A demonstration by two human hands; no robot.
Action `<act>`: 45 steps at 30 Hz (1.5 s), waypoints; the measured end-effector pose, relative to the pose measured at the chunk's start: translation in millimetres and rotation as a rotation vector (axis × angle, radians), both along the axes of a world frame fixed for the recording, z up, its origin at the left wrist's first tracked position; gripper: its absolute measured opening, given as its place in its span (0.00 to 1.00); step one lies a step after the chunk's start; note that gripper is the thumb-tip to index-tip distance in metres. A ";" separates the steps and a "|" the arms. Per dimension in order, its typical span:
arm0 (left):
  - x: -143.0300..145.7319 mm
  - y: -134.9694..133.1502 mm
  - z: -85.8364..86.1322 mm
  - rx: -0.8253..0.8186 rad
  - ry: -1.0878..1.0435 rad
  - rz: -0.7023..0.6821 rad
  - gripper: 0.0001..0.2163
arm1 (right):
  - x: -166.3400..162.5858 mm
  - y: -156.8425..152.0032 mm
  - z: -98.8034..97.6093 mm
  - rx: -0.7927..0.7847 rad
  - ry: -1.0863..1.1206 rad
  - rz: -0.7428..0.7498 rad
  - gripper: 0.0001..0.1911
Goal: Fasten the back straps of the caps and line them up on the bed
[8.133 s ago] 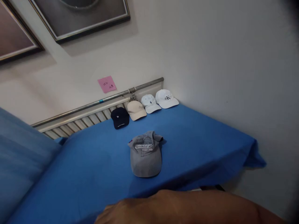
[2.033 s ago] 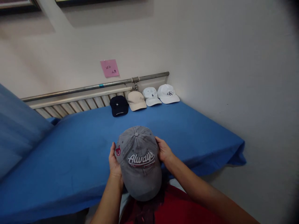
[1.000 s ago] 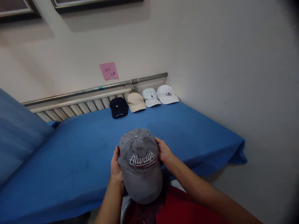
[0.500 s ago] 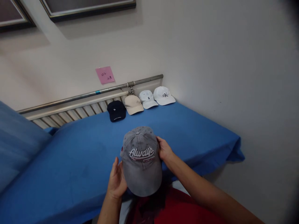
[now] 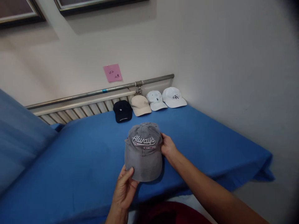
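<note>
A grey baseball cap (image 5: 143, 161) with white "Always" lettering is held in front of me over the near part of the blue-covered table (image 5: 93, 161), its brim toward me. My left hand (image 5: 126, 186) grips the brim's lower left edge, thumb on top and the other fingers underneath. At the cap's right side, my right hand (image 5: 167, 145) is closed on the edge, with its fingertips partly hidden behind the cap. Beyond it stand a black cap (image 5: 122, 112), a beige cap (image 5: 140, 106), a pale cap with a small dark emblem (image 5: 157, 101) and a white cap with black letters (image 5: 174, 98).
A radiator (image 5: 81, 111) and a metal pipe (image 5: 88, 94) run along the wall behind the table. A pink note (image 5: 112, 73) is stuck above them. Blue fabric (image 5: 21, 140) hangs at the left. Framed pictures (image 5: 93, 7) are at the top.
The grey cap has moved forward, away from my body and over the table. My left hand, earlier open beside the brim, now pinches it. The view has shifted slightly.
</note>
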State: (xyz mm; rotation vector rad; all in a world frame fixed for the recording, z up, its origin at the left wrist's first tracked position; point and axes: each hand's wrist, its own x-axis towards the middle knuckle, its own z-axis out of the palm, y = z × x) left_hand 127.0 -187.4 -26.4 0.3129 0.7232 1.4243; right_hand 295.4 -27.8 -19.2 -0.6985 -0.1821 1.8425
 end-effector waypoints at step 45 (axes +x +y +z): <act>-230.5 322.0 0.7 -0.086 0.107 0.526 0.16 | -58.3 19.8 6.0 0.001 -0.306 0.510 0.12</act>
